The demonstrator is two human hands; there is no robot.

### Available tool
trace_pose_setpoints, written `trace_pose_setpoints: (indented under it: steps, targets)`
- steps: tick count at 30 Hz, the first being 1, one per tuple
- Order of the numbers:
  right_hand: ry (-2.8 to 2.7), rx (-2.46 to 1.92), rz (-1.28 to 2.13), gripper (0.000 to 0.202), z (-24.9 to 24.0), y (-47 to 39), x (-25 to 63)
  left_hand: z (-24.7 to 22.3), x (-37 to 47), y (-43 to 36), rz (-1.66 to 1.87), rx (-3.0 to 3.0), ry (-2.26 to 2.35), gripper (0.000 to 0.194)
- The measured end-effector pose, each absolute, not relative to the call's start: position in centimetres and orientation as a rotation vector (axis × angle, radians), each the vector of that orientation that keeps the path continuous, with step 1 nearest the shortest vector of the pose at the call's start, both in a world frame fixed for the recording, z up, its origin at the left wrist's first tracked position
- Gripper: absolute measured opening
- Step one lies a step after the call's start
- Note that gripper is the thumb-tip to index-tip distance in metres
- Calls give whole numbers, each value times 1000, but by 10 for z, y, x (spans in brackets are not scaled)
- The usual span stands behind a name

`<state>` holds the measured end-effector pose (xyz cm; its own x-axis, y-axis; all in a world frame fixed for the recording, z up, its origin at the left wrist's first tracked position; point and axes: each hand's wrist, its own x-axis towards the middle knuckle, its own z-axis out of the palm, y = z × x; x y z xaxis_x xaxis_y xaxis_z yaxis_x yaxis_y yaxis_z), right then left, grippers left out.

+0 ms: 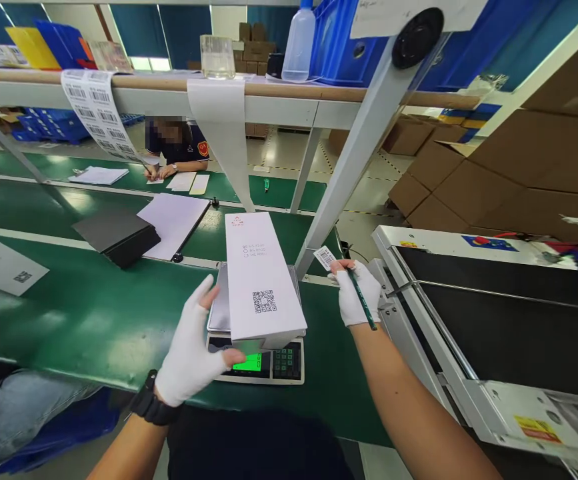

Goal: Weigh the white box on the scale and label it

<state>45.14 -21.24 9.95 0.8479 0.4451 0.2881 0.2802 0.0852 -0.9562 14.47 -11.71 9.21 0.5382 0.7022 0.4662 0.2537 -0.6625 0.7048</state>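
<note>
One white box (263,280) is seen lying flat on the platform of a weighing scale (263,363), whose green display is lit beneath the box's near end. The left hand (191,350), gloved, is held open with fingers spread just beside the box's left edge; contact cannot be confirmed. A small barcode label (325,257) is pinched at the fingertips of the right hand (359,293), and a green pencil (362,300) is gripped in the same closed hand. The weighing step is judged to be in hand. For the next move, the label would need to be squared to a box face, with the box steadied by the open hand.
</note>
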Motion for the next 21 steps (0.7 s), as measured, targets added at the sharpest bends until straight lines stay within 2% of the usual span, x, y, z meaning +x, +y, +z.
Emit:
trace_pose_setpoints:
  steps: [5,10,13,18,21]
  targets:
    - [-640,-1464,155,29,113,-212,437,97,162,-124,1254,2571,710,88]
    - [-656,-1470,150,32,113,-219,437,93,166,-131,1228,2436,612,67]
    - [-662,-1478,144,33,113,-218,440,93,171,-140,1217,2284,627,63]
    - [-737,-1448,232,35,131,-196,441,79,189,-154,1387,2236,615,53]
    - [-853,-1435,306,34,151,-170,442,56,202,-155,1542,2168,661,40]
